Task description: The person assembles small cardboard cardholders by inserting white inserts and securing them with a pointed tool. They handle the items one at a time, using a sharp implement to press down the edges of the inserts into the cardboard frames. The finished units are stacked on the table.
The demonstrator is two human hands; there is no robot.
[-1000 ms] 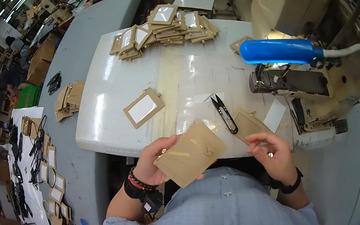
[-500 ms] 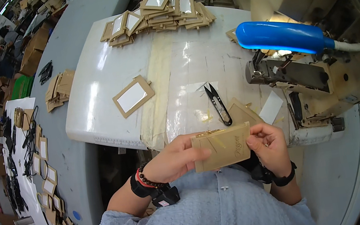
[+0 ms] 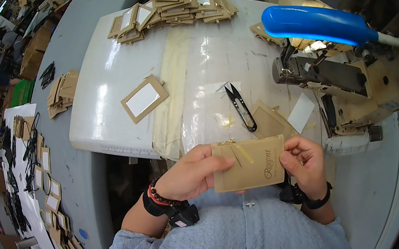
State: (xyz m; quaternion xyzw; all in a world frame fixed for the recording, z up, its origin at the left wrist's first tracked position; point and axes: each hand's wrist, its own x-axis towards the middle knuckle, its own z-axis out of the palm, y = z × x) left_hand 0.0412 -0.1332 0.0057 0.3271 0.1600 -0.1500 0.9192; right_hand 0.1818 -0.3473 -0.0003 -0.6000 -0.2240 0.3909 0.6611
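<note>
Bright, even indoor light from overhead. Strips of ceiling lights curve along the rim at ten o'clock. White glare streaks the glossy bench (image 3: 113, 81) toward twelve o'clock. Shadows are soft. The centre is sharp; fisheye bending warps straight edges outward, and black vignette fills the corners.

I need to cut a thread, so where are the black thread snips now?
In the head view, the black thread snips lie on the white table, just beyond the right hand, left of the sewing machine.
</note>
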